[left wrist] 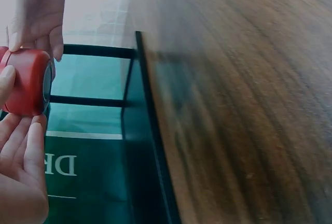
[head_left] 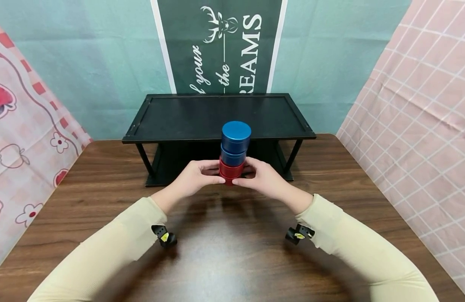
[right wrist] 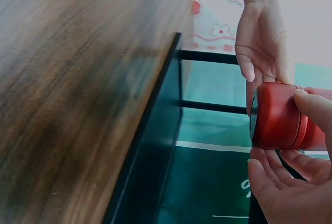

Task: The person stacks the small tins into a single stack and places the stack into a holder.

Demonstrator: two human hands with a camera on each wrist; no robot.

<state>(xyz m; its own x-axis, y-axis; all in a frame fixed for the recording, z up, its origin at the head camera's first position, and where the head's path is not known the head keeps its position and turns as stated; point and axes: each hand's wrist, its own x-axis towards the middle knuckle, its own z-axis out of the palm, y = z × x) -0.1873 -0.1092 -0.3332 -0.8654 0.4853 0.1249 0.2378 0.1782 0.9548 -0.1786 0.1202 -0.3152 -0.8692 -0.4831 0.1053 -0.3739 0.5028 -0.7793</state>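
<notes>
A shiny blue cylindrical canister [head_left: 236, 136] stands on a red one [head_left: 231, 168], the two forming a slightly tilted column in the head view. My left hand [head_left: 194, 178] grips the red canister from the left, thumb in front and fingers behind. From the right, my right hand [head_left: 264, 178] holds it the same way. In the left wrist view the red canister [left wrist: 26, 81] shows its dark base, raised above the tabletop. The right wrist view shows the red canister [right wrist: 277, 115] between both hands; the blue canister is out of frame there.
Behind the hands stands a black two-level rack [head_left: 217, 117] with a flat top shelf, thin legs and a lower shelf [head_left: 164, 179]. It rests on a brown wood-grain table [head_left: 217, 260]. Cloths hang around: green at the back [head_left: 104, 63], pink-patterned at both sides.
</notes>
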